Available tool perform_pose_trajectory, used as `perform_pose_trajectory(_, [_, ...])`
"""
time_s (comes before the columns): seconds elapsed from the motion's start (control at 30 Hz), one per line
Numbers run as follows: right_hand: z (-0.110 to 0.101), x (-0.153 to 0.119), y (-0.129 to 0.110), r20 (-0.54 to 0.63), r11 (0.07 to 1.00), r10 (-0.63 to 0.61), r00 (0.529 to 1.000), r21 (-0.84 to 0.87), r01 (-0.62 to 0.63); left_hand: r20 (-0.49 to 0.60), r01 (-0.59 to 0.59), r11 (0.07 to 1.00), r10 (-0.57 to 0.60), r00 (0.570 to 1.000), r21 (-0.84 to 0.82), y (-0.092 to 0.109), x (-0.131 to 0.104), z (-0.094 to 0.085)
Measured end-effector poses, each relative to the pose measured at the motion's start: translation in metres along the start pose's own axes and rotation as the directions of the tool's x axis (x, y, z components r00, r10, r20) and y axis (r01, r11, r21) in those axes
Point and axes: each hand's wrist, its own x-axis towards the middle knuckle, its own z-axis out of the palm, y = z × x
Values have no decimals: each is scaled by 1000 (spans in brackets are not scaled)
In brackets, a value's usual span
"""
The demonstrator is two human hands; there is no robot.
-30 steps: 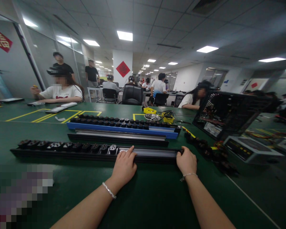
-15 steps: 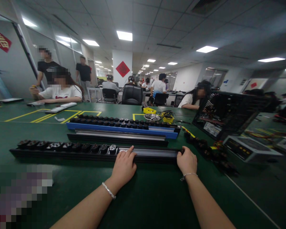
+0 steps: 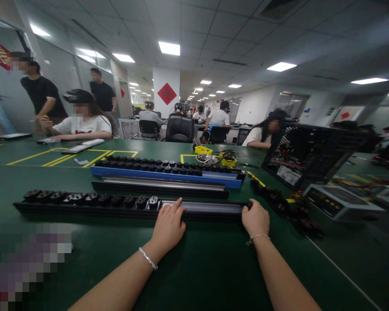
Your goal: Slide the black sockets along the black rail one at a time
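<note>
Along the front of the green worktop [image 3: 210, 263], one long black rail [image 3: 210, 209] lies crosswise, bare at its right part.

Change over the last second: right grip [image 3: 256, 219] slightly farther right; left grip [image 3: 168, 219] unmoved. Row on the rail no longer than before, so my reading is adjusting or steadying, nothing added.

Right grip: appears closed on a small black block [image 3: 248, 204] at the rail's right end, mostly covered by fingers. Left grip: not closed round anything, fingers laid over the rail just right of the row.

Counts. Socket-like blocks [image 3: 116, 200] seated in the rail: about ten, some with silvery tops. Behind: one black channel [image 3: 168, 185], then one blue rail [image 3: 181, 178] bearing more blocks, too crowded to count. Yellow trays [image 3: 203, 150]: two. Metal dish [image 3: 206, 159]: one. Right side: one computer case [image 3: 314, 157], one power supply [image 3: 340, 203], loose dark pieces [image 3: 277, 201] between them and the rail, uncountable.
</note>
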Motion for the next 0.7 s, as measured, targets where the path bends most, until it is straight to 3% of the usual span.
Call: perform_pose_trajectory(0.7, [4,4,5,-33,1000,19,999,-6,-19,-12,-6,1000,6,1000,6,-1,0,2])
